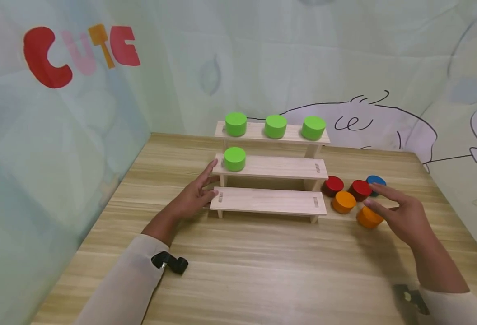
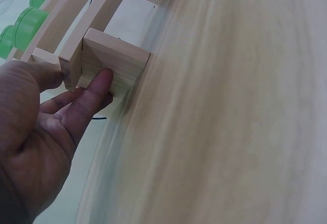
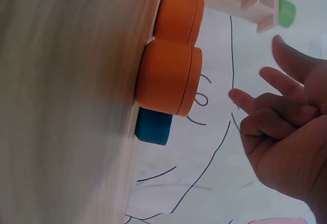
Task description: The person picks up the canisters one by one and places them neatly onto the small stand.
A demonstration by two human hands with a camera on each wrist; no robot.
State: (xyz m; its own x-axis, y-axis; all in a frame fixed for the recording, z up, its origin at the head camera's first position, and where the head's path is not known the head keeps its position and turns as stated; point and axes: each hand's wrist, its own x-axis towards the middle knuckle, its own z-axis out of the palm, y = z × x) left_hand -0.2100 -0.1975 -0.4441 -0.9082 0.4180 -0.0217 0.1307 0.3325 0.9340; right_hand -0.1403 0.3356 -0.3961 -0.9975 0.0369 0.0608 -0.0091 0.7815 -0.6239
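Observation:
A three-tier wooden stand is in the middle of the table. My left hand holds its left end, the thumb over the lowest tier's edge; in the left wrist view the fingers lie against the side support. Three bright green round pieces sit on the top tier, and another green piece stands at the middle tier's left end. My right hand hovers with fingers spread above an orange round piece, apart from it in the right wrist view, where the piece shows a seam near its top.
Right of the stand are another orange piece, two red pieces and a blue piece, close together. A printed fabric backdrop borders the wood-grain table at the back and sides.

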